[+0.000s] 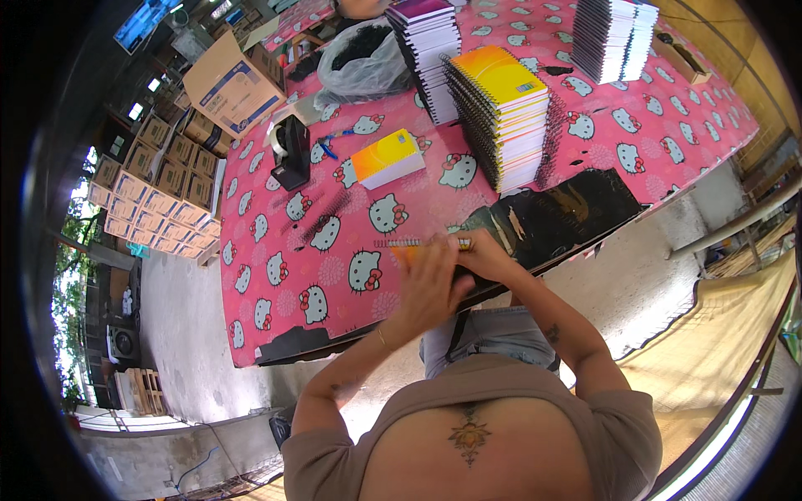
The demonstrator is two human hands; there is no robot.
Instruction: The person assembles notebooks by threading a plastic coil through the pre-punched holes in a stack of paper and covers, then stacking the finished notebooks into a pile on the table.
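At the table's near edge, both my hands are on a small spiral notebook (415,244) with a yellow-orange cover. Its wire coil (383,244) sticks out past the left end of the spine. My left hand (428,282) presses against the cover, fingers close together and pointing away from me. My right hand (486,257) grips the notebook's right end, its fingertips partly hidden. Beyond them lies a small yellow-orange block of paper (389,159). To its left stands a black tape dispenser (291,153), with a blue pen (328,151) beside it.
A tall stack of yellow spiral notebooks (499,117) stands ahead to the right, purple-covered ones (424,58) behind it. Another notebook stack (612,42) is farther right. A plastic bag (368,79) holds black material. Cartons (163,179) are piled left. A dark torn patch (560,215) marks the pink tablecloth (276,280).
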